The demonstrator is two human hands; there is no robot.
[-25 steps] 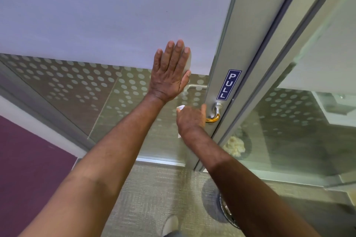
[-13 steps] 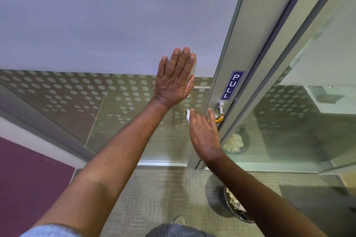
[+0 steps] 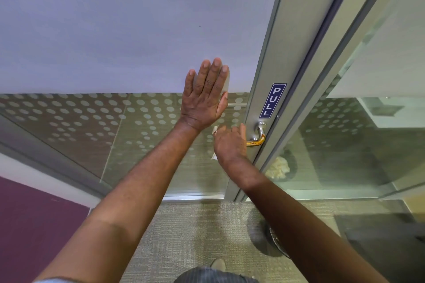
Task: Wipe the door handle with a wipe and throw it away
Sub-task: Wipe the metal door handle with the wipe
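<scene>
The silver and brass lever door handle [image 3: 258, 139] sticks out of the door's metal frame under a blue PULL sign [image 3: 273, 100]. My right hand [image 3: 230, 145] is closed over the handle's left part, gripping a white wipe [image 3: 214, 130] whose corners peek out above and below the hand. My left hand [image 3: 204, 96] lies flat with fingers together against the frosted glass door [image 3: 115, 41], just left of the frame. Most of the wipe is hidden under my right hand.
A round waste bin [image 3: 277, 242] stands on the carpet below my right forearm, mostly hidden by it. A glass side panel [image 3: 345, 145] to the right reflects crumpled paper in a bin. A purple wall section [image 3: 34, 225] is at the lower left.
My right hand has slid back and forth along the handle with the wipe, its fingers now curled over the lever. My left hand has stayed flat on the door.
</scene>
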